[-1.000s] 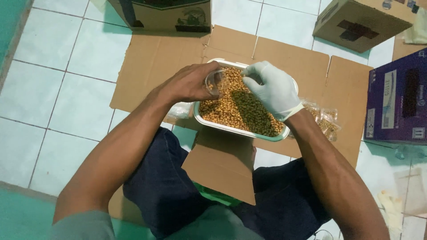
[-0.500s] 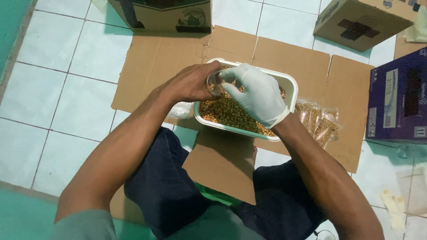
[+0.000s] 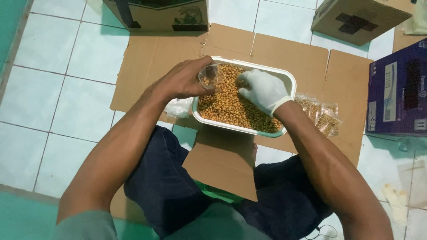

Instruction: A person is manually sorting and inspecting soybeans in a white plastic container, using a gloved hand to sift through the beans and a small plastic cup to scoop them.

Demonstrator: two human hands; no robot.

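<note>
A white rectangular tub (image 3: pixel 291 82) full of yellow-brown kernels (image 3: pixel 231 109) sits on flattened cardboard (image 3: pixel 151 62) in front of my knees. My bare left hand (image 3: pixel 182 80) holds a small clear plastic bag (image 3: pixel 211 76) open over the tub's near-left corner. My right hand (image 3: pixel 263 90), in a white glove, rests in the kernels at the tub's middle, fingers curled toward the bag's mouth.
Two filled clear packets of kernels (image 3: pixel 320 113) lie right of the tub. A pile of clear bags (image 3: pixel 178 107) lies left of it. Brown boxes stand at the back (image 3: pixel 169 13) and back right (image 3: pixel 356 18); a purple box (image 3: pixel 398 89) stands at the right. Tiled floor surrounds the cardboard.
My gloved right hand has slid from the tub's right side toward the bag and dipped into the kernels. The left hand has kept the bag in place.
</note>
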